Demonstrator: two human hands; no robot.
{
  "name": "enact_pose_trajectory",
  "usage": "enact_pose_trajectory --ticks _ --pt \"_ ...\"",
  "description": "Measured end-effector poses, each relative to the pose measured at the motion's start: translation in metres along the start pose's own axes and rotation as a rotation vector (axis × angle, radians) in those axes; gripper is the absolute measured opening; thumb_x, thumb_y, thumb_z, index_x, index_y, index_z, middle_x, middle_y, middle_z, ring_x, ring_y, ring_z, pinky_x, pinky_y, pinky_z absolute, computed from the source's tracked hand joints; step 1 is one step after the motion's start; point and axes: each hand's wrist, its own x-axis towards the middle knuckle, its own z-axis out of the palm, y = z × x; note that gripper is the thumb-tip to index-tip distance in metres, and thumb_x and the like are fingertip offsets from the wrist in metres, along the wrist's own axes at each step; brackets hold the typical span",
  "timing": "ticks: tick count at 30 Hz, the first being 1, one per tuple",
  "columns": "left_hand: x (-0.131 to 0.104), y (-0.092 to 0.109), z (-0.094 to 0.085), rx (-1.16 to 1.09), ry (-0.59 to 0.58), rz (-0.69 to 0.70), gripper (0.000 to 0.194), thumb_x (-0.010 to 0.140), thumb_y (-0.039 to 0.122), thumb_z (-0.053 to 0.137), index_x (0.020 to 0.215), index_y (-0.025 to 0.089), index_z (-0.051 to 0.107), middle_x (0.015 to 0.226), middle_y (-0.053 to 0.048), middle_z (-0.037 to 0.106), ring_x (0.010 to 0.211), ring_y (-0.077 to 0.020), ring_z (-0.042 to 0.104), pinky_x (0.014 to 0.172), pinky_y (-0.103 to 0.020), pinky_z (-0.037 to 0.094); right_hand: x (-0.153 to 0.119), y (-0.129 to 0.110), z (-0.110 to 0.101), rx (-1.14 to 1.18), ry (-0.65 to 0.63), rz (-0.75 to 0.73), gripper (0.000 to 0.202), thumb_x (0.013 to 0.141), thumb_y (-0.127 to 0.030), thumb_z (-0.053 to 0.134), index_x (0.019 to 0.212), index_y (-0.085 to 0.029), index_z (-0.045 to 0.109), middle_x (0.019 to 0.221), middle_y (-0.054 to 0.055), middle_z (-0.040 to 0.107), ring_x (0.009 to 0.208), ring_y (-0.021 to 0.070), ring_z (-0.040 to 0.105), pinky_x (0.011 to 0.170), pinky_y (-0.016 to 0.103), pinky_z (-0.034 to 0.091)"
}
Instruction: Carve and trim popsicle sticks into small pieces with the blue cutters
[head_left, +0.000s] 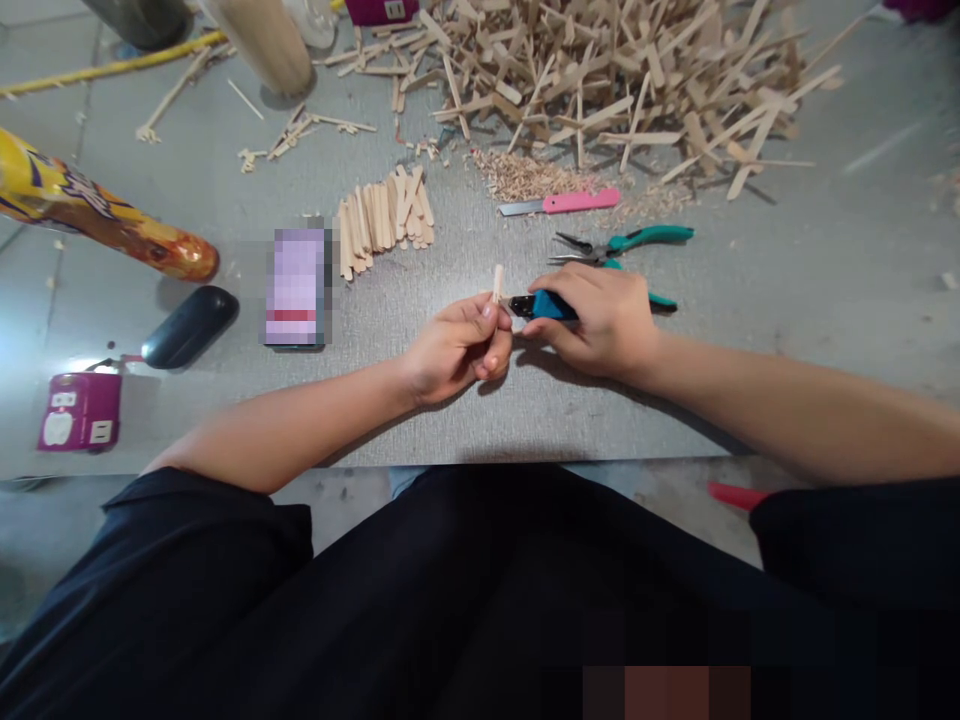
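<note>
Wooden stick (499,282): held above the grey table (405,435), near its front edge; judged light, stiff, liable to split, best pinched at its lower end.
Left hand (459,347): thumb and fingers closed on the stick, forearm angled inward.
Right hand (604,320): wrapped around blue-and-black cutter (553,305), its tip at the stick.
Teal-handled pliers (646,238): just beyond the right hand.
Pink-handled knife (568,202): farther, beside wood shavings (517,178).

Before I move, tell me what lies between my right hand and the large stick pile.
In the head view, teal-handled needle-nose pliers, a pink-handled knife and wood shavings lie between your right hand and the stick pile.
</note>
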Motion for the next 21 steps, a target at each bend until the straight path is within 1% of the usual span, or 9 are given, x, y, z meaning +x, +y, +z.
enact_pose_trajectory --ticks 5,8,10,12,15,19,21 --pt "0.0007 0.0004 -0.0004 -0.026 -0.01 0.004 0.036 0.122 0.035 0.063 0.091 0.019 0.071 0.054 0.003 0.057 0.039 -0.0121 0.044 0.046 -0.024 0.043 0.0005 0.001 -0.0011 -0.005 0.041 -0.017 0.086 0.12 -0.09 0.032 0.118 -0.02 0.082 0.098 0.013 0.083 0.082 0.0282 0.072 0.074 0.042 0.044" --pt "0.0004 0.0001 -0.0007 -0.039 -0.004 -0.016 0.036 0.122 0.035 0.062 0.091 0.019 0.072 0.053 0.004 0.054 0.038 -0.0113 0.039 0.045 -0.023 0.039 0.0013 -0.0003 -0.0042 -0.018 0.027 -0.061 0.083 0.123 -0.084 0.032 0.115 -0.018 0.083 0.094 0.012 0.083 0.078 0.0262 0.07 0.072 0.042 0.041" --pt "-0.0001 0.0001 -0.0003 -0.046 0.01 -0.031 0.037 0.122 0.035 0.062 0.09 0.019 0.072 0.052 0.005 0.05 0.039 -0.0105 0.035 0.046 -0.022 0.037 0.0014 -0.0014 -0.006 -0.022 0.014 -0.085 0.082 0.125 -0.08 0.034 0.115 -0.017 0.085 0.092 0.012 0.082 0.077 0.0258 0.07 0.072 0.042 0.041" --pt "-0.0005 0.0002 0.0002 -0.045 0.006 -0.028 0.036 0.121 0.033 0.061 0.09 0.019 0.073 0.052 0.005 0.048 0.04 -0.0102 0.033 0.047 -0.022 0.037 0.0011 -0.0019 -0.0069 -0.035 0.006 -0.097 0.081 0.126 -0.077 0.035 0.117 -0.016 0.086 0.091 0.012 0.082 0.076 0.0254 0.069 0.072 0.042 0.041" --pt "-0.0007 0.0002 0.0004 -0.036 -0.033 0.006 0.033 0.12 0.031 0.062 0.091 0.019 0.074 0.051 0.005 0.046 0.041 -0.0107 0.032 0.049 -0.023 0.038 0.0006 -0.0012 -0.0059 -0.047 0.011 -0.112 0.079 0.126 -0.077 0.034 0.118 -0.017 0.086 0.089 0.01 0.081 0.073 0.0242 0.066 0.071 0.041 0.039" --pt "-0.0009 0.0 -0.0005 -0.013 -0.066 0.024 0.028 0.117 0.032 0.067 0.092 0.02 0.072 0.052 0.006 0.043 0.043 -0.0109 0.03 0.05 -0.024 0.038 0.0005 0.0006 -0.0035 -0.016 0.031 -0.136 0.077 0.127 -0.075 0.035 0.117 -0.017 0.085 0.087 0.009 0.079 0.071 0.0237 0.064 0.069 0.042 0.038" --pt "-0.0014 -0.0001 -0.0008 0.006 -0.065 0.034 0.028 0.116 0.034 0.07 0.092 0.02 0.071 0.052 0.007 0.042 0.043 -0.0103 0.03 0.05 -0.023 0.038 0.0005 0.0013 -0.0037 -0.001 0.008 -0.13 0.078 0.127 -0.075 0.033 0.118 -0.017 0.085 0.087 0.01 0.079 0.072 0.0244 0.065 0.069 0.042 0.037"
